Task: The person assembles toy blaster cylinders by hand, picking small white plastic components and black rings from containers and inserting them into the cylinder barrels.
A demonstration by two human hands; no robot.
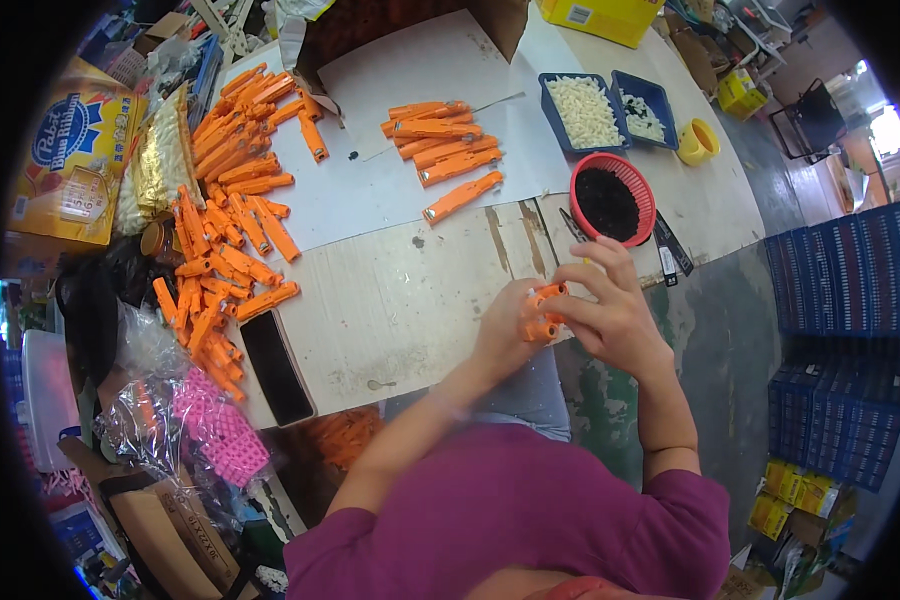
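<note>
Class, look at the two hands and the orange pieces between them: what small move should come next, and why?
Probably the left hand should steady the orange pieces while the right hand presses lightly: the left grips them, and the right's fingers are close against them.

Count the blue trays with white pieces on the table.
2: the left tray, just beyond the red basket, and the right tray, close beside it. Others may be hidden.
</note>
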